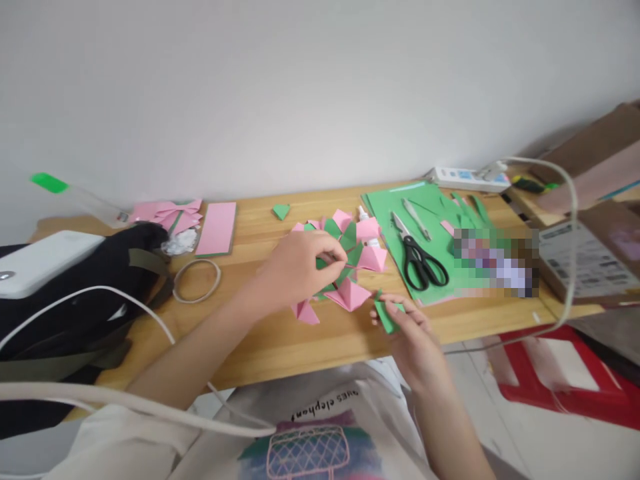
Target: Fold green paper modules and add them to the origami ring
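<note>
My left hand (305,263) is over a ring of folded pink and green paper pieces, its thumb and fingers pinched together. Whatever sits in that pinch is too small to make out. Part of the paper ring (349,295) is hidden beneath this hand. To its right, near the table's front edge, my right hand (413,330) grips a small folded green paper piece (388,317) between thumb and fingers. Behind the ring stands a small white bottle (363,215), partly covered by pink paper. A loose green paper piece (281,211) lies farther back.
Black-handled scissors (417,257) and a cutter-like tool (417,219) lie on green sheets (437,200) at right. Pink paper (217,228), a tape roll (197,281) and a black bag (145,250) are left. A power strip (465,179) stands behind; white cables cross the view.
</note>
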### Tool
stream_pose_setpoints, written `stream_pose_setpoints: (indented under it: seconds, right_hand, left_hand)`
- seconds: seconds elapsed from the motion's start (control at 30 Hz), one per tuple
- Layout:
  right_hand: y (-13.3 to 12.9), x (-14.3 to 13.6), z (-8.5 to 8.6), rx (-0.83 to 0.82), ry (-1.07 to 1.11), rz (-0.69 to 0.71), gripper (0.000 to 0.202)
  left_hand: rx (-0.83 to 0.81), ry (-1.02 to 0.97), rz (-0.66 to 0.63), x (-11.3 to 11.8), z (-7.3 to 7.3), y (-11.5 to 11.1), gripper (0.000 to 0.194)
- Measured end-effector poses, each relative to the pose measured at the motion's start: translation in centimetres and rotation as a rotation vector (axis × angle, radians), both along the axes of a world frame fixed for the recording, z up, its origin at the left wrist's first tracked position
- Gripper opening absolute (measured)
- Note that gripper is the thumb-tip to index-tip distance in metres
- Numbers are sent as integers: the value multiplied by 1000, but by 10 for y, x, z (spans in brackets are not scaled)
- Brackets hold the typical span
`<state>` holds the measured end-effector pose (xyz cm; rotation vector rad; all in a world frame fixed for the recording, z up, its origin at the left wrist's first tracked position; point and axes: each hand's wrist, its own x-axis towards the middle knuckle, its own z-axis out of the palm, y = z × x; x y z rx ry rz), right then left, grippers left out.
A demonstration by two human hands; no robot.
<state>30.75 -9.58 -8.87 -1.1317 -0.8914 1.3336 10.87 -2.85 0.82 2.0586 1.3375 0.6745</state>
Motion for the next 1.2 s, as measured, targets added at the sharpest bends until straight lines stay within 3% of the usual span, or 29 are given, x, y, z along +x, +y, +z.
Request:
stream_pose_setpoints:
  seconds: [0.07,0.13,0.2,0.27,0.47,0.67,0.73,0.87,0.93,1.03,1.1,1.2]
  right_hand:
    - [-11,9,14,-87,156,110,18]
    - [-23,12,29,-138,232,179,14]
    - [-34,9,40,-193,270,202,11]
    - [-43,5,45,-219,264,192,10]
    - [-55,2,44,-159,275,352,40]
    - [-65,1,44,-86,106,535,51]
    - [-66,2,45,-16,-89,489,48]
    - [-64,9,49,254,-409,183,32]
    - [-64,12,52,419,-530,124,28]
    - [-63,12,54,649,-858,133,39]
    - [-62,8,51,769,-1065,74,33]
    - [-59,4,42,865,-1153,-63,24]
  left_hand:
    - [137,29,-15,9,0,-17,14]
    - [249,10,-136,17,-1,-37,14]
    - [270,8,-298,23,-4,-55,17]
    - [273,-19,-352,25,-11,-69,24]
    - [361,-202,-198,15,-33,-88,22]
    - [359,-333,-155,7,-32,-100,14]
    - [260,-404,-130,6,-30,-102,15]
    - [-76,-516,-35,5,-27,-103,16]
    - [-156,-523,29,6,-26,-103,17]
    - [-132,-496,105,13,-25,-105,18]
    - [-68,-433,133,19,-23,-107,18]
    - [34,-379,110,26,-20,-108,14]
